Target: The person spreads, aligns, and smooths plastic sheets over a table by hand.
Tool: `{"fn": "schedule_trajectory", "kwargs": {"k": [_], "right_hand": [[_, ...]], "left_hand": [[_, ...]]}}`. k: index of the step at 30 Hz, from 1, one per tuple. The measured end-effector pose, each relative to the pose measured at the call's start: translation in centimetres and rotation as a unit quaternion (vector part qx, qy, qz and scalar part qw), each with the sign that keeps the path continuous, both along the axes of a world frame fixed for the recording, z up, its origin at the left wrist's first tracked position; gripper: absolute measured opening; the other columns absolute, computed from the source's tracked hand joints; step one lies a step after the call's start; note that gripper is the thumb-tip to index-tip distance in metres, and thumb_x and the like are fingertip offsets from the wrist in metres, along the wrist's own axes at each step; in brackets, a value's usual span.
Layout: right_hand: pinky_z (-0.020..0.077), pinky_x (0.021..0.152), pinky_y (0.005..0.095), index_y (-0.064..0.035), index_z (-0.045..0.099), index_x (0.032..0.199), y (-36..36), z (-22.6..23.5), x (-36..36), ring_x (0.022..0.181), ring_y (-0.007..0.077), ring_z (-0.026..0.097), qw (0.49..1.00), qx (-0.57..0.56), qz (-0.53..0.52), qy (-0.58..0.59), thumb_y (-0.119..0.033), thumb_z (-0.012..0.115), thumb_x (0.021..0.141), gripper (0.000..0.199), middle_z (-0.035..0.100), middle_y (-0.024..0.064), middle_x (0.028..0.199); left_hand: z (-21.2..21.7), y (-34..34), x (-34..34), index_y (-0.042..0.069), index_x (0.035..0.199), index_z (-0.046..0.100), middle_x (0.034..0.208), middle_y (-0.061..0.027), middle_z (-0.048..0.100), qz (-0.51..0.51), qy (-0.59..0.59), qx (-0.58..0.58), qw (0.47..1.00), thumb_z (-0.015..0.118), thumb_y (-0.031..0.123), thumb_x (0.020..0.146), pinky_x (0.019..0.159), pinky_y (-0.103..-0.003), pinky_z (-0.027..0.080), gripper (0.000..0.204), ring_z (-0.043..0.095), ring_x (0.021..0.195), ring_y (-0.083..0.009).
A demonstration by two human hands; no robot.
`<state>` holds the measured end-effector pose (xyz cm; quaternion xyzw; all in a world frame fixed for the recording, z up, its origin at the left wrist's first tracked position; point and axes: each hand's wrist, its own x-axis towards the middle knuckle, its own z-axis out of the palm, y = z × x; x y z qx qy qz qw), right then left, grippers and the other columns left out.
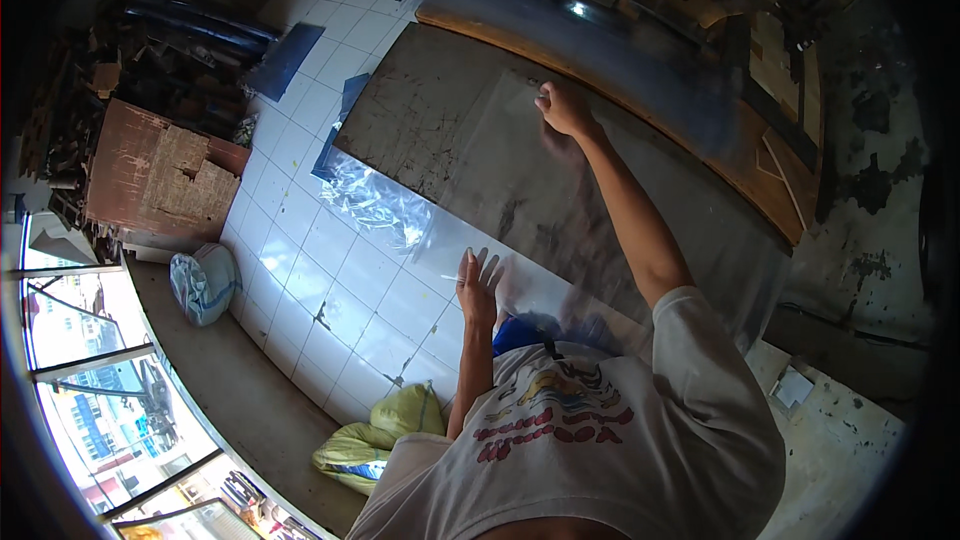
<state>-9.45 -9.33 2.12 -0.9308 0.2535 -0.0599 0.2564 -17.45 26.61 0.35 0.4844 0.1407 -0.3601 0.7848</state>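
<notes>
**A:** ok remote folks, what step am I on?

**B:** From my seat I'd guess I'm squaring up the clear plastic sheet [500, 170]. It's lying over the dark counter [400, 90], near side poking out past the edge. My right hand [566, 110] has its fingers curled tight at the far edge, looks pinched on the film. Left hand [477, 290] is by the near edge, fingers spread, can't tell if they touch it.

**A:** Which way's it pointing?

**B:** Long axis seems to follow the counter, upper left to lower right, but the right end's hard to make out. Next move probably calls for even tension from both hands, no wrinkles.
</notes>
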Motion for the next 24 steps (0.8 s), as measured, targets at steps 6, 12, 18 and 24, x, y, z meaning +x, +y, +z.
{"fn": "schedule_trajectory", "kwargs": {"k": [6, 12, 18, 24], "right_hand": [[0.0448, 0.083, 0.0436, -0.0079, 0.056, 0.115, 1.0, -0.9, -0.6, 0.101, 0.0296, 0.057, 0.990, -0.119, -0.041, -0.063, -0.042, 0.062, 0.082, 0.048, 0.059, 0.0135, 0.105], [0.0394, 0.090, 0.0471, -0.0134, 0.053, 0.118, 1.0, -1.5, -0.5, 0.108, 0.0282, 0.051, 0.986, -0.120, -0.108, -0.045, -0.043, 0.062, 0.082, 0.047, 0.053, 0.0106, 0.112], [0.0443, 0.084, 0.0400, -0.0108, 0.057, 0.112, -0.4, -1.7, 0.7, 0.096, 0.0286, 0.060, 0.990, -0.049, -0.071, -0.110, -0.043, 0.063, 0.081, 0.045, 0.064, 0.0118, 0.100], [0.0464, 0.082, 0.0374, -0.0064, 0.058, 0.113, 0.2, -0.3, 0.9, 0.096, 0.0295, 0.061, 0.994, 0.101, -0.044, -0.028, -0.042, 0.065, 0.080, 0.049, 0.065, 0.0130, 0.101]], "left_hand": [[-2.8, 1.7, 2.0, 0.005, 0.125, 0.046, 0.123, -0.0146, 0.049, 0.051, -0.009, 0.039, 0.998, 0.058, 0.031, 0.091, 0.083, -0.042, 0.047, 0.044, 0.056, 0.102, -0.0290], [0.4, -0.8, 2.8, 0.006, 0.105, 0.056, 0.103, -0.0079, 0.054, 0.030, 0.012, 0.094, 0.995, 0.062, 0.035, 0.088, 0.077, -0.038, 0.048, 0.034, 0.059, 0.089, -0.0227], [-2.1, 0.9, 3.1, 0.006, 0.095, 0.058, 0.085, -0.0031, 0.056, 0.024, -0.062, 0.079, 0.995, 0.059, 0.038, 0.089, 0.072, -0.032, 0.046, 0.033, 0.056, 0.079, -0.0155], [-3.5, 3.9, 3.5, 0.002, 0.118, 0.048, 0.111, -0.0156, 0.051, 0.005, 0.056, -0.113, 0.992, 0.051, 0.054, 0.087, 0.090, -0.040, 0.042, 0.061, 0.052, 0.104, -0.0288]]}}
